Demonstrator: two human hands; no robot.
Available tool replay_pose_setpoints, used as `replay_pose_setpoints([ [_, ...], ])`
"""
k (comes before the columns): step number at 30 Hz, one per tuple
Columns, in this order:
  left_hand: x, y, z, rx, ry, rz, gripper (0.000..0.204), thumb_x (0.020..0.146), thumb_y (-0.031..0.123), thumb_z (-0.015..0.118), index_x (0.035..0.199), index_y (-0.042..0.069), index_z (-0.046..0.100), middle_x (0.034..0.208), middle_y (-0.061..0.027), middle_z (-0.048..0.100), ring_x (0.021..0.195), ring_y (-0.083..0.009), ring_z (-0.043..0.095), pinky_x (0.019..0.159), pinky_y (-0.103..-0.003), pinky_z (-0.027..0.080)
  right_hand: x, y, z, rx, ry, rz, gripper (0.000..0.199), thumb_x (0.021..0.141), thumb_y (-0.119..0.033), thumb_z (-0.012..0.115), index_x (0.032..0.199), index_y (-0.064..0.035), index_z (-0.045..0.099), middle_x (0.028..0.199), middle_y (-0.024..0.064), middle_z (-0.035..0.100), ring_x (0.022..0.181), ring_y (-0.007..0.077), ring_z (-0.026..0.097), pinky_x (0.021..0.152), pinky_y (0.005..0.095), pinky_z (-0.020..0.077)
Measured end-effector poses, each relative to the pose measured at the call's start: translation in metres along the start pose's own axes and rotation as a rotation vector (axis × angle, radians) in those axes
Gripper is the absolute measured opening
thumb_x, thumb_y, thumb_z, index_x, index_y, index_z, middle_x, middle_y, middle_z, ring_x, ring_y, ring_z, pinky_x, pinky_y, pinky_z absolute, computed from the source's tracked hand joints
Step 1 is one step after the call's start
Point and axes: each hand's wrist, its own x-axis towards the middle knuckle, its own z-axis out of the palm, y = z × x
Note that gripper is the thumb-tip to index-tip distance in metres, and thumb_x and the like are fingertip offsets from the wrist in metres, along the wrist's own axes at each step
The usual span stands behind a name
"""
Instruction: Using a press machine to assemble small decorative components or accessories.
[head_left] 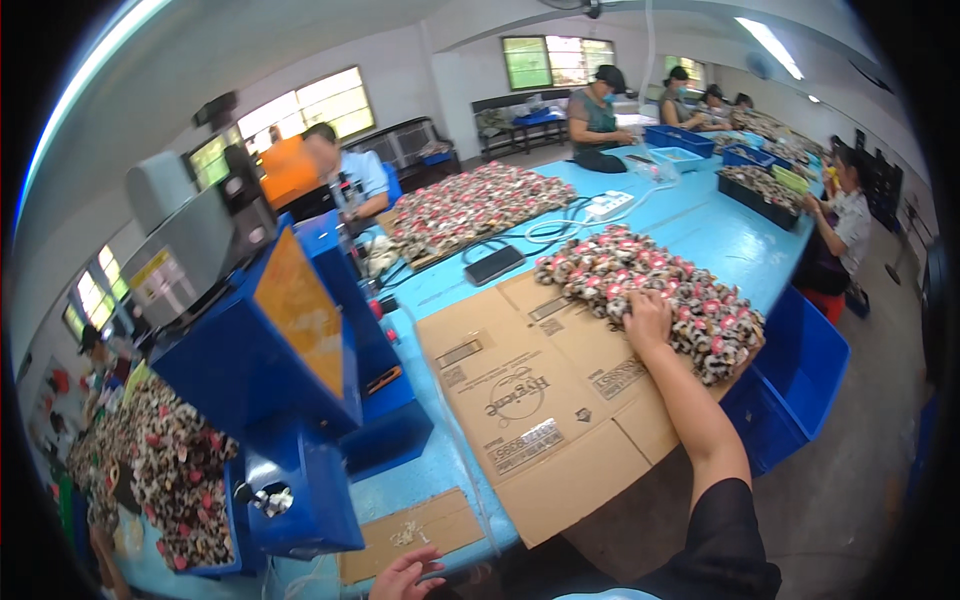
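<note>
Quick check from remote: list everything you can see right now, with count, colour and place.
Patterned pieces pile: one heap, brown-white with red, right on cardboard.
Flattened cardboard: one large sheet, brown, table centre.
Small cardboard piece: one, brown, near table edge.
Blue machine: one, left of cardboard.
Second pile: one, same pattern, farther back.
Third pile: one, far left.
Black flat device: one, behind cardboard.
Blue bin: one, under table's right side.
Co-workers: several, seated at the far end.
Left hand: at near table edge, open.
Right hand: resting on the near pile.
</note>
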Motion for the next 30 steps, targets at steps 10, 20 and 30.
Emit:
replay_pose_setpoints([
  [10, -0.079, 0.076, -0.077, 0.36, 0.435, 0.505, 0.027, 0.094, 0.017, 0.063, 0.115, 0.0, 0.066, 0.1, -0.0031, 0.068, 0.084, -0.0087, 0.06, 0.074, -0.025, 0.046, -0.019, 0.003, -0.035, -0.191, -0.021, -0.07, 0.06, 0.078, -0.011, 0.062, 0.137, -0.0041, 0.05, 0.133, 0.0257, 0.053, 0.127, 0.0418, 0.045, 0.109, 0.0481, 0.0346],
  [20, -0.11, 0.154, -0.272, 1.515, 1.656, 0.323, 0.042, 0.075, 0.045, 0.078, 0.087, 0.006, 0.073, 0.084, -0.0105, 0.071, 0.074, -0.0255, 0.068, 0.069, -0.038, 0.05, -0.081, -0.098, -0.13, 0.046, -0.131, -0.156, 0.052, 0.087, -0.005, 0.061, 0.136, -0.0005, 0.046, 0.139, 0.0231, 0.045, 0.131, 0.0411, 0.042, 0.109, 0.0455, 0.0353],
  [30, -0.098, 0.141, -0.315, 1.27, 1.577, 0.641, 0.029, 0.084, 0.03, 0.073, 0.071, 0.004, 0.065, 0.08, -0.0106, 0.063, 0.084, -0.026, 0.064, 0.073, -0.04, 0.047, -0.127, -0.213, -0.206, 0.58, -0.286, -0.31, 0.034, 0.086, 0.004, 0.059, 0.12, 0.0027, 0.052, 0.119, 0.0187, 0.055, 0.096, 0.0307, 0.056, 0.085, 0.0388, 0.0461],
])
